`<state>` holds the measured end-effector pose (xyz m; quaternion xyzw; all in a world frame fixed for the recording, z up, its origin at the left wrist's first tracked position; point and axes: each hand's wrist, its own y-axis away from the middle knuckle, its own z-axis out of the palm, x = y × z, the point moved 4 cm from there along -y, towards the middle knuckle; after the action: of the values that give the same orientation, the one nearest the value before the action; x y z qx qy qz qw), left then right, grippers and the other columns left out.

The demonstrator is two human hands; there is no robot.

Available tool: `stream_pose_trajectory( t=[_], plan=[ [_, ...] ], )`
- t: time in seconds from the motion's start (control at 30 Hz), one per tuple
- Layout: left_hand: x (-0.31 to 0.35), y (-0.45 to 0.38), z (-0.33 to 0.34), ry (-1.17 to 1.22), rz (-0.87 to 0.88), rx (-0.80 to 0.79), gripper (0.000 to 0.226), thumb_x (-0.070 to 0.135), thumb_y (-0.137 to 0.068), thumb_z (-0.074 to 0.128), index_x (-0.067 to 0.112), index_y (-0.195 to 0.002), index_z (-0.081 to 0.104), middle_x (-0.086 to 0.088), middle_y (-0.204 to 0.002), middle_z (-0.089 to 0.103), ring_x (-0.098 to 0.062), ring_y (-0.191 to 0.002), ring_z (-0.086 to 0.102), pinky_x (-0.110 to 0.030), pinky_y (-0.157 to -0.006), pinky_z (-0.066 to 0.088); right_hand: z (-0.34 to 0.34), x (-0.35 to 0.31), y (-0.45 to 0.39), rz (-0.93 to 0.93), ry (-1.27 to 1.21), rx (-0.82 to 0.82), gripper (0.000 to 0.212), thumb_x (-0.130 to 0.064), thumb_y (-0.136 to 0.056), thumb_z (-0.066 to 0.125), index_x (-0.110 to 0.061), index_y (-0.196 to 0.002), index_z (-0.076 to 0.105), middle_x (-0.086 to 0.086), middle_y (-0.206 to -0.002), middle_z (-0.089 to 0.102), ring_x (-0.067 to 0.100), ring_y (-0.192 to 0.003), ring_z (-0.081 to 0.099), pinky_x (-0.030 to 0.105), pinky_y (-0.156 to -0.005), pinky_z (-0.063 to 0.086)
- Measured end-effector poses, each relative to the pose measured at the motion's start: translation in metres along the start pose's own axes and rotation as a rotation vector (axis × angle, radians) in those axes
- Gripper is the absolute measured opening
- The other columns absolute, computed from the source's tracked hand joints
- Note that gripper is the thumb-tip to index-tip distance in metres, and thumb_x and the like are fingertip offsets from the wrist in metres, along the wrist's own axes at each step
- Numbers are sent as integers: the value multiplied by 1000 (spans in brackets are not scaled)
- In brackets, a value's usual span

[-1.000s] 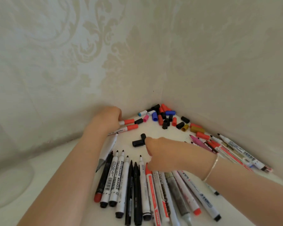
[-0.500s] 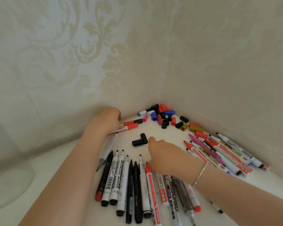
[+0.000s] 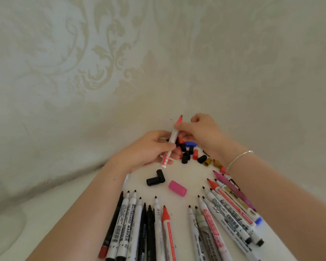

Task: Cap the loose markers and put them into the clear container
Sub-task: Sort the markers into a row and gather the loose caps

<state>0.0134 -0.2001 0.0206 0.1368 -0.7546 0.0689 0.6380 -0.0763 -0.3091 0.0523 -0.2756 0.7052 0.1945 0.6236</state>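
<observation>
A red uncapped marker (image 3: 170, 146) stands tilted above the table, tip up. My left hand (image 3: 151, 149) grips its lower barrel. My right hand (image 3: 201, 131) pinches the same marker just below its red tip. Both hands hover over the pile of loose caps (image 3: 188, 151) in the corner. Two black caps (image 3: 155, 178) and a pink cap (image 3: 177, 188) lie on the table in front of my hands. Several uncapped markers lie in a left row (image 3: 139, 230) and a right fan (image 3: 230, 213). The clear container (image 3: 6, 232) shows faintly at the lower left.
Patterned walls meet in a corner right behind the cap pile. Gold and red caps (image 3: 213, 162) lie along the right wall under my right wrist. A silver bracelet (image 3: 239, 157) is on my right wrist.
My left hand left the capped markers by the wall, and both hands rose over the cap pile holding a red uncapped marker. A pink cap now lies by the black caps.
</observation>
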Motion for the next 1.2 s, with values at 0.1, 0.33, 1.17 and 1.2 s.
stream_pose_trajectory(
  t=[0.1,0.33,1.17,1.2],
  plan=[
    [-1,-6,-7,97,-13,159,23,3,-99,44,3,-120,52,-11,-86,66,-18,-72,64,-27,-63,58,-13,9,-19,57,-89,39,25,-13,-86,68,-10,-89,43,20,-89,67,24,-72,65,34,-73,57],
    [2,-6,-33,-73,2,313,24,11,-96,41,11,-109,62,-4,-87,68,-9,-58,54,-23,-54,42,-33,83,-55,82,921,17,10,-4,-88,51,-9,-96,48,10,-88,56,20,-68,52,26,-50,41],
    [6,-3,-33,-365,41,258,25,21,-96,40,16,-97,65,9,-62,60,-5,-39,37,-24,-48,31,13,-8,-27,-53,-507,66,14,2,-90,54,-4,-101,60,14,-88,69,28,-91,71,33,-87,55],
    [6,-3,-33,-366,42,259,25,21,-96,41,16,-97,65,9,-62,60,-5,-38,37,-24,-48,31,13,-8,-26,-53,-492,76,14,3,-90,54,-3,-100,61,15,-90,68,29,-90,71,33,-86,55]
  ],
)
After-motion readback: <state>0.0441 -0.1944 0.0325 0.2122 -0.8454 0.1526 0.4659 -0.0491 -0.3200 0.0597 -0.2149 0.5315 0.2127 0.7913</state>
